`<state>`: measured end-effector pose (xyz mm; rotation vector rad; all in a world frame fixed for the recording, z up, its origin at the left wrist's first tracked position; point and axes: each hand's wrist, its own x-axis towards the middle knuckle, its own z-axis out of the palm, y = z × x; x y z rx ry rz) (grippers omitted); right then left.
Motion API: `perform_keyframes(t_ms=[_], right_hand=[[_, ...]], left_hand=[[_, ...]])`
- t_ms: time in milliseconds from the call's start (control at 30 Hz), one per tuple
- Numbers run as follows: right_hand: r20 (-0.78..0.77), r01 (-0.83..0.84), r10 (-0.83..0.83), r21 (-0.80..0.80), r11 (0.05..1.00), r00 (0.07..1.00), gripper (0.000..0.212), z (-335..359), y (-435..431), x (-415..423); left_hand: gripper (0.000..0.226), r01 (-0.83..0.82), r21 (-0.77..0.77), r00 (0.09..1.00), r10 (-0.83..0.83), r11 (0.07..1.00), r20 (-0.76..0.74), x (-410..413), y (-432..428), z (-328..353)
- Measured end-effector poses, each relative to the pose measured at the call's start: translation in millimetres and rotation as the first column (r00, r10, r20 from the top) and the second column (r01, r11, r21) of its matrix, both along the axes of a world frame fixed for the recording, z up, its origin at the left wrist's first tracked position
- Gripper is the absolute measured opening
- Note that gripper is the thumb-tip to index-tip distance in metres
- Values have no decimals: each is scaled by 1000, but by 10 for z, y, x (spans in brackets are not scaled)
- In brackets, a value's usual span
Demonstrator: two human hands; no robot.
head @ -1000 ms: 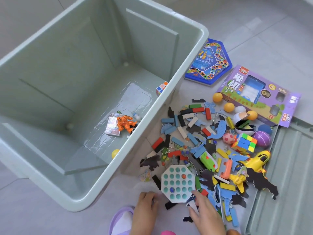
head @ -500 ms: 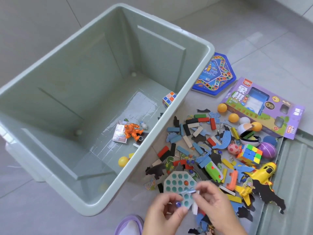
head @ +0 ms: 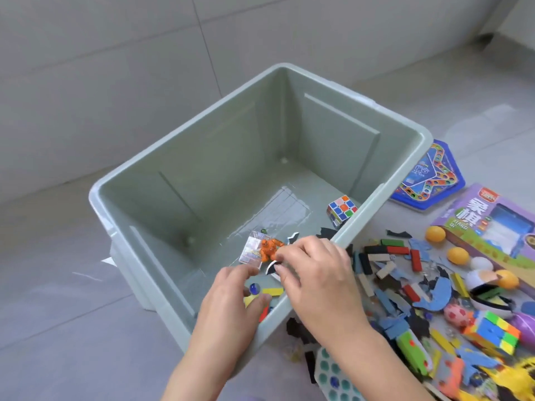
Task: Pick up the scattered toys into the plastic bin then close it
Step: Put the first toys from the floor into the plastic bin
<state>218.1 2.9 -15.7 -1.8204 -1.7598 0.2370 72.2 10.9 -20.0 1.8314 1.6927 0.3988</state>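
Both hands are reaching over the near right rim of the pale green plastic bin (head: 185,157), which is standing open on the tiled floor (head: 72,285). The left hand (head: 231,299) is hovering above the bin's near corner with fingers loosely spread and nothing clearly between them; a blue marble (head: 253,287) and a yellow block (head: 272,291) are showing just beneath its fingertips, apparently free of it. The right hand (head: 315,273) is curling its fingers around a thin black-and-white flat piece (head: 272,266), though whether it is truly gripping it cannot be told. On the bin's bottom an orange figure (head: 268,249) is lying on a card (head: 252,251), and a white puzzle cube (head: 341,209) is sitting by the right wall. The scattered toys (head: 405,285) are lying in a heap on the floor along the bin's right side, among them a colourful cube (head: 492,331), orange balls (head: 457,255), a purple game box (head: 498,224) and a blue board (head: 428,180).
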Motion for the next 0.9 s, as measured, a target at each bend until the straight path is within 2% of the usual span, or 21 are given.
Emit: perform_keyframes(t_ms=[67, 133, 200, 233, 300, 367, 433, 500, 533, 600, 633, 700, 767, 900], right_hand=[[-119, -15, 16, 7, 1000, 993, 20, 26, -177, 50], [-233, 25, -24, -2, 1000, 972, 25, 35, -401, 241], [-227, 144, -154, -60, 988, 962, 25, -98, -681, 558], [-213, 210, -236, -139, 968, 948, 24, -239, -849, 735], [-148, 312, -384, -357, 880, 912, 23, -585, -1228, 1027], [-42, 335, -435, -574, 747, 900, 29, -951, -1663, 1163], [48, 298, -397, -744, 598, 917, 41, -1248, -2091, 1135], [122, 266, -308, -835, 482, 943, 53, -1459, -2425, 1008], [161, 268, -261, -851, 451, 952, 56, -1516, -2530, 954], [204, 267, -195, -879, 396, 959, 60, -1548, -2637, 842], [210, 259, -166, -886, 385, 964, 67, -1574, -2674, 773], [171, 234, -186, -884, 404, 968, 92, -1649, -2777, 657], [119, 214, -225, -860, 463, 967, 104, -1751, -2895, 570], [93, 209, -244, -836, 508, 965, 107, -1791, -2927, 567]], left_hand=[[30, -8, 91, 1000, 6, 996, 21, 18, -23, 37], [30, -17, 232, 994, -9, 972, 112, 56, -54, 132], [22, 19, 321, 951, -116, 947, 286, 164, -170, 233], [16, 65, 334, 904, -197, 941, 379, 241, -273, 256], [11, 235, 281, 796, -350, 930, 494, 395, -556, 148], [15, 427, 57, 764, -394, 903, 512, 519, -866, -163], [25, 504, -205, 825, -396, 839, 404, 556, -1164, -685], [36, 520, -344, 854, -484, 782, 193, 488, -1398, -1216], [42, 543, -381, 825, -560, 748, 74, 467, -1481, -1406], [61, 646, -377, 687, -721, 664, -91, 440, -1635, -1707], [68, 681, -386, 608, -774, 623, -177, 443, -1695, -1810], [66, 686, -361, 576, -774, 632, -263, 468, -1762, -1941], [60, 720, -350, 512, -799, 600, -315, 509, -1705, -1956], [72, 722, -353, 529, -804, 595, -272, 569, -1652, -2030]])
